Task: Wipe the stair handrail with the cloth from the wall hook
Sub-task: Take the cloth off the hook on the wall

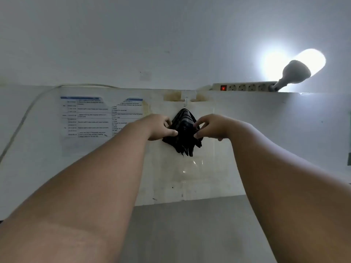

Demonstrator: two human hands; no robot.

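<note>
- Background: a pale wall (171, 44), its lower half faced with a whitish panel (266, 139) whose top edge runs across the view. A grey surface lies below the panel; whether it is floor or ledge cannot be told.
- Landmark: a clear hook (186, 103) fixed at the panel's top edge, with brownish tape or glue marks on either side of its mount.
- A dark cloth (185, 130) with faint lighter stripes hangs bunched from the hook, tapering to ragged points at the bottom. It is still on the hook.
- The left hand (161, 128) is at the cloth's left edge, below and left of the hook. Thumb and fingers touch the fabric in a pinch.
- The right hand (210, 127) is at the cloth's right edge, below and right of the hook. Its fingertips pinch the fabric near mid-height; the remaining fingers are curled.
- Both bare forearms reach up from the bottom corners of the view toward the cloth.
- Left of the hook, printed sheets (89, 116) with table rows are stuck on the panel; the text is too blurred to read.
- A cable (28, 111) runs from the panel's top edge down to the left of the sheets.
- Right of the hook, a power strip (245, 86) lies along the panel's top edge, its red switch lit.
- A lit lamp (296, 72) is plugged into the strip's far end, glaring on the wall.
- No handrail is visible.
</note>
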